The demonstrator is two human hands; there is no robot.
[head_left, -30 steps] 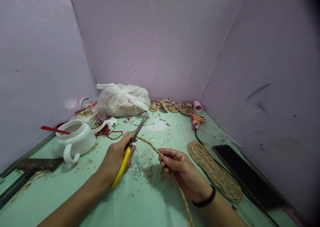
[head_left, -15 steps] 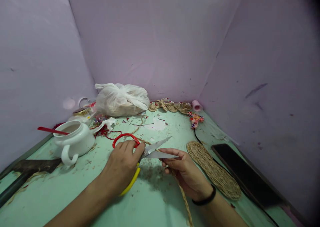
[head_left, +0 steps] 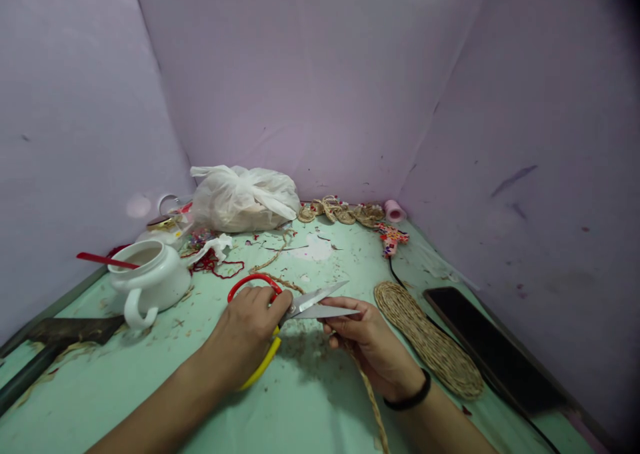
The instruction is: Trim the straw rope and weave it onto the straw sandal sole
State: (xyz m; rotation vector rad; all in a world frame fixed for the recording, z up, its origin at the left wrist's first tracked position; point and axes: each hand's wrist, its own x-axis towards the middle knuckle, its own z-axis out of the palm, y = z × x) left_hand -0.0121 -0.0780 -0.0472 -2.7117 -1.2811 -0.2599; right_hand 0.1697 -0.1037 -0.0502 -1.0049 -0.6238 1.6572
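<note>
My left hand is closed around the scissors, which have one red and one yellow handle loop. Their blades point right and stand a little apart. A braided straw cord is pinched in my right hand, just beside the blade tips. From that hand the cord hangs down toward the near edge; another stretch runs away behind the blades. Where the cord meets the blades is partly hidden by fingers and metal. To the right of my right hand lies a woven straw sole.
At left stand a white pot with a red stick and a dark-headed hammer-like tool. Toward the back are a tied plastic bag, small woven sandals, a pink spool and a beaded object with a cable. A black slab lies right.
The scissor blades have closed slightly, the upper blade and red loop dropping a little. Both hands stay in nearly the same place, still holding the scissors and cord.
</note>
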